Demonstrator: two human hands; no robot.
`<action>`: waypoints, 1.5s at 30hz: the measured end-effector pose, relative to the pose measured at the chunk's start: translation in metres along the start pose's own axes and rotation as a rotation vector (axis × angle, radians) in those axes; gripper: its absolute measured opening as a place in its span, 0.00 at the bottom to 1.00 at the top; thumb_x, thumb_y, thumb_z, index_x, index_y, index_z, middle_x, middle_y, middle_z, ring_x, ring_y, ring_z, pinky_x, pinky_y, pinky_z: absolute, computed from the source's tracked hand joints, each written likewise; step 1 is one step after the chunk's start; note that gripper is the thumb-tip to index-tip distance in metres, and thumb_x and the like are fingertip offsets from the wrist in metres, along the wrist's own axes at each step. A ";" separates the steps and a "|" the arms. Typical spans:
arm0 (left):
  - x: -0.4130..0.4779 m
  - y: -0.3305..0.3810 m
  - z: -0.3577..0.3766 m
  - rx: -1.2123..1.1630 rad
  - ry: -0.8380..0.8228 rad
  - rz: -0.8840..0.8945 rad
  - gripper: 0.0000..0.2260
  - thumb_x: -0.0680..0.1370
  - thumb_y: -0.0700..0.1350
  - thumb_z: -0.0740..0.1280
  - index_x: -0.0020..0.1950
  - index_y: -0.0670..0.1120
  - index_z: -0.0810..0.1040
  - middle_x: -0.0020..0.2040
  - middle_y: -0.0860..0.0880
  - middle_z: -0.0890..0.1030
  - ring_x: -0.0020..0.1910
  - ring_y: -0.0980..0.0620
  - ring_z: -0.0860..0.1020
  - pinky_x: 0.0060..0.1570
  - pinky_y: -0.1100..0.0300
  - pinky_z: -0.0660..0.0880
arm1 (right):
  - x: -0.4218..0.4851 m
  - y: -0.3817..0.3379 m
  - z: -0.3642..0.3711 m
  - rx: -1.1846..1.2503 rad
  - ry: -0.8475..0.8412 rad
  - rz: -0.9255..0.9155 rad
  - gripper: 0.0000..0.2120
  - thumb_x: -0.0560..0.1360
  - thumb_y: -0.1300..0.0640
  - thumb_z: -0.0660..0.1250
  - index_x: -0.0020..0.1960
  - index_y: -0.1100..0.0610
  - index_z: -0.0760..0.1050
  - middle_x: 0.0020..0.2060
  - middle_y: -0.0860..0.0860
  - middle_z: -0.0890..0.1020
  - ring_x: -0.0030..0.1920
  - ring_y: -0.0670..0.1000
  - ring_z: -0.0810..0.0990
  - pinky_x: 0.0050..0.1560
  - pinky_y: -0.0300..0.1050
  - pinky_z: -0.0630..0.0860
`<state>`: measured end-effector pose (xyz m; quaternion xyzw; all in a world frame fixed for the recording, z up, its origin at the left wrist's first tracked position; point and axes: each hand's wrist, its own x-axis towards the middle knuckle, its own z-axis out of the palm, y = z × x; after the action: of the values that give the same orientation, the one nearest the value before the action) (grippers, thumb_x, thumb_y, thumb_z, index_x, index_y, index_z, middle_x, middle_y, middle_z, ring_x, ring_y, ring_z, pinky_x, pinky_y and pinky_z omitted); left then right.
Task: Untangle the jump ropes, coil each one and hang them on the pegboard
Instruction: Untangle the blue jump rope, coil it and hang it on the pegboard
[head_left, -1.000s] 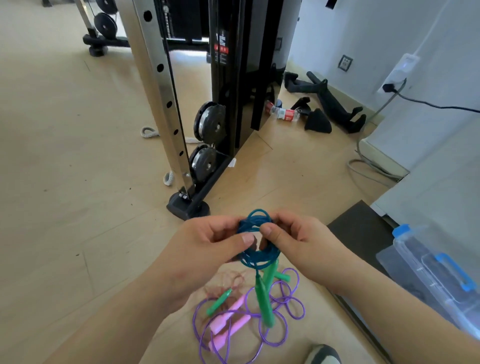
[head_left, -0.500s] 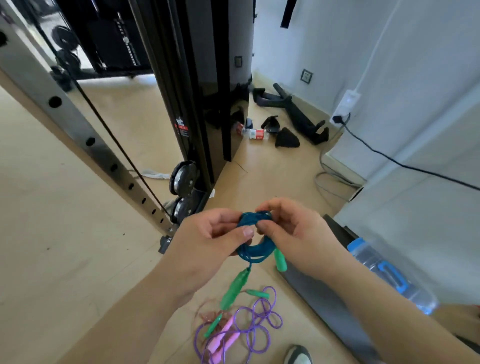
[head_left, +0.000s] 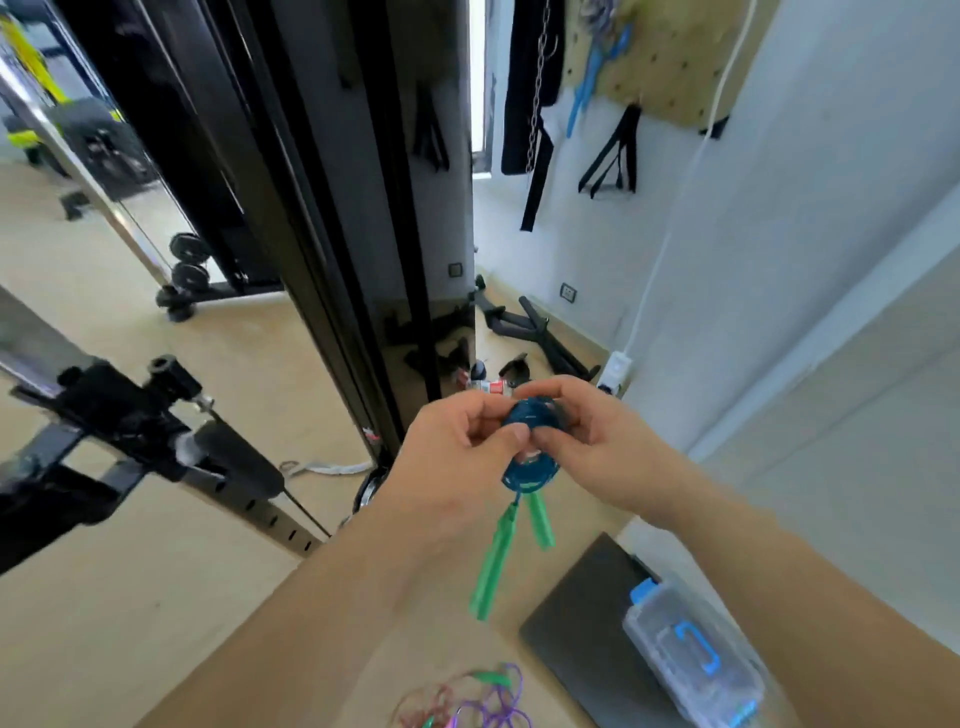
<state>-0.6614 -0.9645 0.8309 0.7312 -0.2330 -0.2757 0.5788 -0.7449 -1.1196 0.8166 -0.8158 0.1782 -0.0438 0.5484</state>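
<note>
I hold a coiled dark blue jump rope (head_left: 531, 470) in front of me with both hands. My left hand (head_left: 457, 457) pinches its left side between thumb and fingers. My right hand (head_left: 592, 441) grips its right side, fingers curled over the top. Its two green handles (head_left: 498, 558) dangle below the coil. A purple rope and a reddish rope (head_left: 467, 701) lie tangled on the floor at the bottom edge. The wooden pegboard (head_left: 670, 57) hangs on the wall at the top right, with a light blue rope (head_left: 592, 67) on it.
A black and steel cable machine frame (head_left: 332, 218) stands close on the left and centre. A dark mat (head_left: 587, 623) and a transparent lidded box (head_left: 691, 654) lie at the lower right. Black straps (head_left: 613, 156) hang on the white wall. Black handles (head_left: 540, 332) lie on the floor.
The view has tilted up from the floor toward the wall and pegboard. Both hands rose with the blue coil, and the ropes on the floor slid to the bottom edge.
</note>
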 end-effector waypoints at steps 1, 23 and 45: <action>0.008 0.016 0.003 0.041 0.018 0.016 0.07 0.80 0.37 0.70 0.55 0.45 0.84 0.41 0.49 0.87 0.38 0.59 0.84 0.37 0.71 0.78 | 0.006 -0.011 -0.014 -0.016 0.001 -0.019 0.17 0.80 0.60 0.68 0.65 0.45 0.75 0.58 0.45 0.83 0.59 0.49 0.83 0.62 0.53 0.80; 0.325 0.181 0.042 0.107 -0.157 0.183 0.11 0.81 0.41 0.70 0.62 0.51 0.84 0.46 0.53 0.88 0.49 0.54 0.86 0.55 0.57 0.83 | 0.218 -0.073 -0.247 0.401 0.126 0.153 0.10 0.83 0.62 0.62 0.62 0.58 0.77 0.46 0.57 0.81 0.50 0.57 0.85 0.57 0.55 0.84; 0.737 0.300 0.103 0.042 -0.156 0.242 0.10 0.81 0.38 0.70 0.60 0.47 0.84 0.47 0.50 0.88 0.47 0.54 0.86 0.43 0.65 0.82 | 0.554 -0.065 -0.485 0.138 0.364 0.049 0.18 0.79 0.49 0.72 0.67 0.49 0.75 0.49 0.54 0.87 0.43 0.50 0.86 0.48 0.44 0.83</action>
<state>-0.1921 -1.5909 1.0069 0.6860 -0.3694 -0.2550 0.5726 -0.3417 -1.7119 0.9981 -0.7503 0.2910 -0.1892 0.5627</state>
